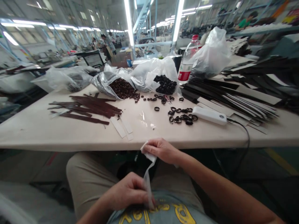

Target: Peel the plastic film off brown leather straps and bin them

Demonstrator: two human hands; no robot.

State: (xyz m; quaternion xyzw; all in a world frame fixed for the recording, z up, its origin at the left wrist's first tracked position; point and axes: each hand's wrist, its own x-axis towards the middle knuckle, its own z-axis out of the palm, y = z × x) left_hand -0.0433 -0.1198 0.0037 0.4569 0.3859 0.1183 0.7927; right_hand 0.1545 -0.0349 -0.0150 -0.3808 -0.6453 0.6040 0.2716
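Above my lap, just off the table's front edge, a thin whitish strip (147,178) runs between my two hands. My left hand (127,190), low in front of my shirt, is closed with thumb and fingers pinching the strip's lower part; its lower end is blurred. My right hand (164,150), near the table edge, grips a wider, folded white part of the strip, its fingers bent over it. Flat white strips (118,127) lie on the table ahead, beside a loose pile of dark brown strips (93,109).
On the table (149,137) are a bag of small brown pieces (121,88), a bag of black pieces (164,84), several black loops (184,117), a white corded device (209,115), a red-capped bottle (187,62) and stacked black and white strips (243,99). People are in the background.
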